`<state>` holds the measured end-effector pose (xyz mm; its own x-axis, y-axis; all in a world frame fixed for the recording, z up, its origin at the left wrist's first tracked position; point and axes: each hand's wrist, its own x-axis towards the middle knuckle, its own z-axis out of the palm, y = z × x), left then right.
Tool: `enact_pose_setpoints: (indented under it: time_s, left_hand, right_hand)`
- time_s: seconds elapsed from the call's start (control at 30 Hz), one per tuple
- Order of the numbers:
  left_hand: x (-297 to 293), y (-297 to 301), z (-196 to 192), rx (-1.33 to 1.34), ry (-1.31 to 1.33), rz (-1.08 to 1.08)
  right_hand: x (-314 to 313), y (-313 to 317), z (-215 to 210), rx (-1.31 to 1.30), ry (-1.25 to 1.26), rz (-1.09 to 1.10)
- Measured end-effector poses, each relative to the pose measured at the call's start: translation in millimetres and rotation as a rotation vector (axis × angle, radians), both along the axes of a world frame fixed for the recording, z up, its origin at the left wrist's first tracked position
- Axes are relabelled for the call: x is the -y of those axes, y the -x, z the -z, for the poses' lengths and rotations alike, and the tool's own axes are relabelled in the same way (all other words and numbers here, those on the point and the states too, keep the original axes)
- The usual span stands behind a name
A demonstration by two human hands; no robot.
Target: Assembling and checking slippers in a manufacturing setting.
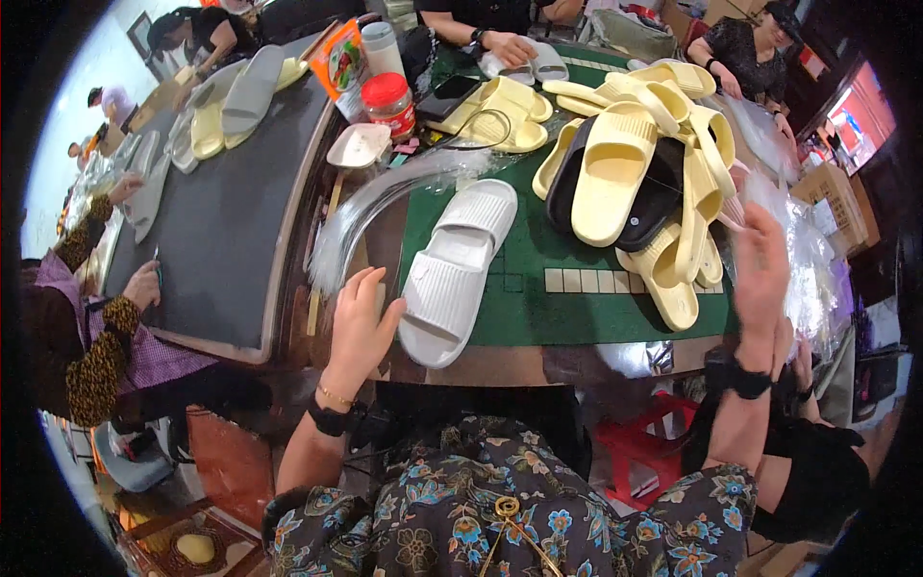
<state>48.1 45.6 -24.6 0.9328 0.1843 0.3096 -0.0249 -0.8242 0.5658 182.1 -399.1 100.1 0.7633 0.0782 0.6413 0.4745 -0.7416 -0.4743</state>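
Resting open left hand (361,322) against white slide sandal (454,269); raising open, empty right hand (760,264) near yellow sandal pile (654,173); better steadying the sole flat.

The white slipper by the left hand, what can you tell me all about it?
The white slipper is a slide sandal with one wide ribbed strap and a thick, smooth sole that looks like soft foam. It lies flat, right way up, slanting across the near edge of the green mat, toe pointing away. The left hand rests open against its heel end. It looks clean, and nothing lies on it.
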Motion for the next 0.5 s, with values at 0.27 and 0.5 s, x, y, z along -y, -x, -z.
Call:
enact_pose_setpoints:
  time_s: [0.27, 0.5]
  left_hand:
    - [29.5, 3.1, 5.4, 0.003, 0.179, 0.146]
    - [27.8, 22.1, -10.6, -0.289, 0.529, 0.197]
  right_hand:
    - [-187.6, -5.7, 94.2, -0.451, 0.111, -0.411]
    - [-228.6, 3.7, 119.0, -0.920, -0.005, -0.495]
